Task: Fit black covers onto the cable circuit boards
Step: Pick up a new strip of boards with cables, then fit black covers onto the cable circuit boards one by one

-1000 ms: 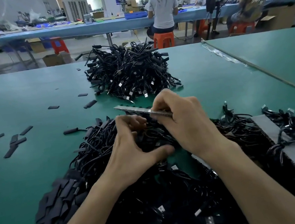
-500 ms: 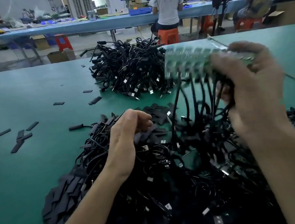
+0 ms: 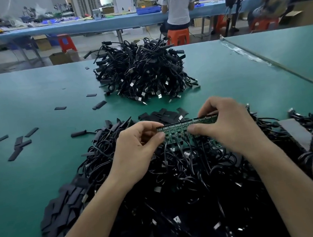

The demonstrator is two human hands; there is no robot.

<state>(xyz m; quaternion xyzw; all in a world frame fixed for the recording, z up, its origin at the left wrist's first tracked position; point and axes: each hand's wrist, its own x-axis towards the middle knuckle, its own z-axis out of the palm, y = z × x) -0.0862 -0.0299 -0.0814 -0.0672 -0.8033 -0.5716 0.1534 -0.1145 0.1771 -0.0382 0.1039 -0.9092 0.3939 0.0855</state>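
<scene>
Two bare hands hold a long green circuit board strip above a heap of black cables on a green table. The left hand pinches its left end, the right hand its right half. Loose black covers lie at left; a second cable pile sits beyond.

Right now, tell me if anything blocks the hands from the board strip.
Nothing visible does. The left hand and right hand both pinch the strip, held above the cable heap, with its cables hanging into it.
</scene>
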